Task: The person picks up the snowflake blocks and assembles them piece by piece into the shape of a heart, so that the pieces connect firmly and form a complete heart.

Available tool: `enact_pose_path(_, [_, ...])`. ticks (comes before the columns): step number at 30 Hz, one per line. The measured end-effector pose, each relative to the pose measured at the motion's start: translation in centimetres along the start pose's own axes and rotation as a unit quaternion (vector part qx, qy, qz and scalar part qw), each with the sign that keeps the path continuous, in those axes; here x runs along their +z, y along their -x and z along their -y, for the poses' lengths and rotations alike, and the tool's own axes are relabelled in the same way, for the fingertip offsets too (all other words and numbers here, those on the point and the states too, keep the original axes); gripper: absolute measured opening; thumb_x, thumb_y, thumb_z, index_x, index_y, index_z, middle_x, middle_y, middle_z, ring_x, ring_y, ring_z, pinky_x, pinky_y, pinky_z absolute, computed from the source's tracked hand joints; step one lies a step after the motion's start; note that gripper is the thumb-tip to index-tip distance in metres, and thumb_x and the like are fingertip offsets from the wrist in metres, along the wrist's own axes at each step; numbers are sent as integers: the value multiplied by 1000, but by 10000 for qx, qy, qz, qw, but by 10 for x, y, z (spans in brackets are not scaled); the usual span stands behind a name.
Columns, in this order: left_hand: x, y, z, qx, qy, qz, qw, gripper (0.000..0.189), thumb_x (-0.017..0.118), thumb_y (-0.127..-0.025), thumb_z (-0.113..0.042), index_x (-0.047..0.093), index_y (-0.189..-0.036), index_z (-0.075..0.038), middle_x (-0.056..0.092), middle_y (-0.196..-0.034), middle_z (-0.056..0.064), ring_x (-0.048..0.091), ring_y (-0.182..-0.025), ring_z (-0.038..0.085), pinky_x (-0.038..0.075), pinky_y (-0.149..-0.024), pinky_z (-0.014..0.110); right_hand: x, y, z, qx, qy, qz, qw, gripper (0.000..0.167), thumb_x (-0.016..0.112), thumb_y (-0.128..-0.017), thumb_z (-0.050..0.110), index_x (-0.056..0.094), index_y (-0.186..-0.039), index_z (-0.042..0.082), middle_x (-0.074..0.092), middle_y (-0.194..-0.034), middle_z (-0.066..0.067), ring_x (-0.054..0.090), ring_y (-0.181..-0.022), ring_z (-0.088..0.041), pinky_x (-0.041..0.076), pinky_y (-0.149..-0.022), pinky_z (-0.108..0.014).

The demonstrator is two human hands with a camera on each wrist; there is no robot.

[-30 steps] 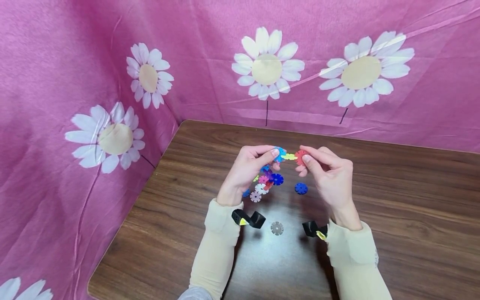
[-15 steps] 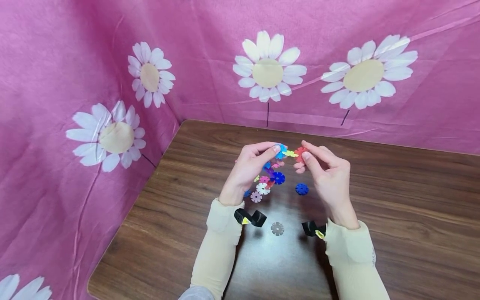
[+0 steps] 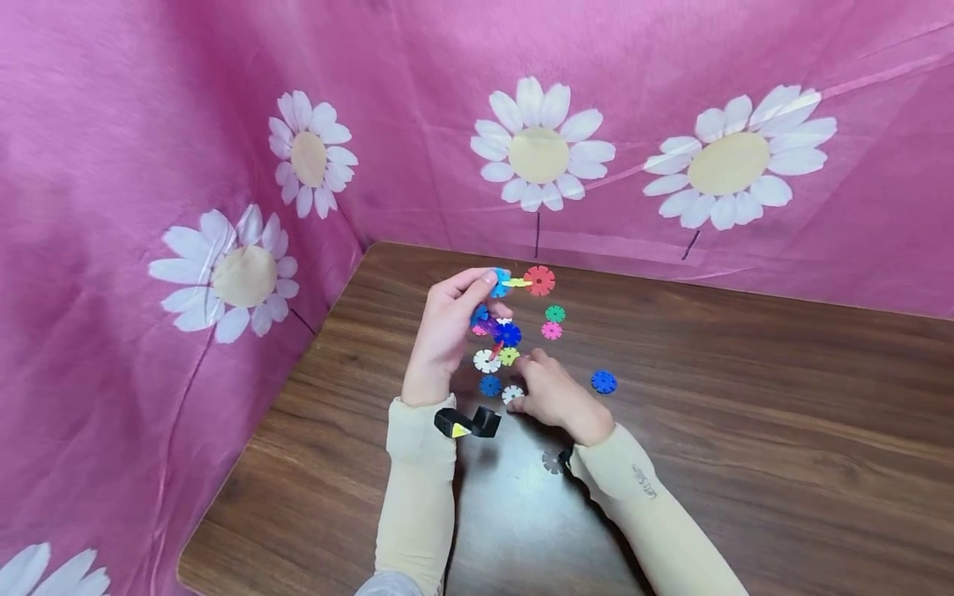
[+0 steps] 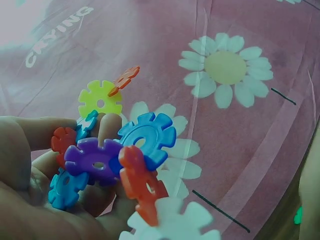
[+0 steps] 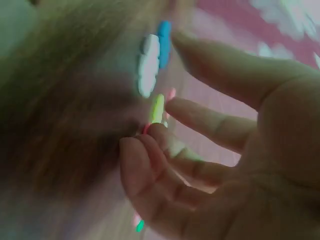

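Note:
My left hand (image 3: 445, 331) pinches a light blue notched disc (image 3: 502, 284) of a chain of interlocking plastic snowflake discs. A yellow disc (image 4: 100, 98) and a red disc (image 3: 539, 281) stick out from its far end. Lower down, the chain has a purple disc (image 4: 94, 161), a dark blue disc (image 3: 508, 334), another red disc (image 4: 141, 182) and a white disc (image 4: 170, 222). Low over the table is my right hand (image 3: 557, 393), its fingers loosely bent beside a loose white disc (image 3: 512, 395) and a yellow-green disc (image 3: 509, 356). In the right wrist view its fingers grip nothing.
On the brown wooden table (image 3: 782, 414) lie a green disc (image 3: 555, 314), a pink disc (image 3: 551, 330), a blue disc (image 3: 604, 382) and a grey disc (image 3: 552, 462) partly behind the right wrist. A pink flowered cloth (image 3: 417, 124) hangs behind the table.
My right hand has let go of the red disc and moved down and left to the loose discs. The left hand has shifted left, still holding the chain.

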State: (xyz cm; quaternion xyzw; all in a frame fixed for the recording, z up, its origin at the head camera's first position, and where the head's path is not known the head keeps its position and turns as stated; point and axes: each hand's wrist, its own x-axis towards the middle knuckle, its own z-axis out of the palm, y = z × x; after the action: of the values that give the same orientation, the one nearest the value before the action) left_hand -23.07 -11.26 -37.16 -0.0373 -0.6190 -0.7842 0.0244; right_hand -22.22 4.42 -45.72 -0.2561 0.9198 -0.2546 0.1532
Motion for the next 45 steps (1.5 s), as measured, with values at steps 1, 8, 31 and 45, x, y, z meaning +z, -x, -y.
enact_pose_path(1, [0,1,0,-5,-2,11,10000,28,54,-98,-10,60,-114,11,68,-67,-3,68,-59,8,56,-55,23,3,-3,4,61,168,82,9998,35,78,-80,20,66,-108,3,54,-102,-14,54,-89,-27,51,-83,-44])
enact_pose_path(8, [2,2,2,13,-90,123,9999,28,54,-98,-9,60,-114,12,68,-67,-4,67,-59,9,57,-61,26,6,-11,9,-67,446,371,9983,22,79,-75,9,62,-88,5,55,-87,-8,53,-81,-23,49,-74,-37])
enact_pose_path(31, [7,8,5,-68,-472,391,9981,27,57,-97,-13,65,-114,6,69,-77,-5,67,-59,8,50,-47,24,-55,63,-18,-1130,-2399,-4484,8536,13,72,-81,-4,67,-92,-1,70,-85,-1,62,-68,0,51,-63,-10])
enact_pose_path(45, [17,12,5,-6,-16,715,9974,28,54,-97,-5,59,-115,16,69,-76,-6,67,-59,7,55,-60,26,-60,68,-7,-1978,-2527,-4926,8089,19,70,-71,-22,66,-86,-10,68,-88,-13,65,-79,-7,55,-75,-15])
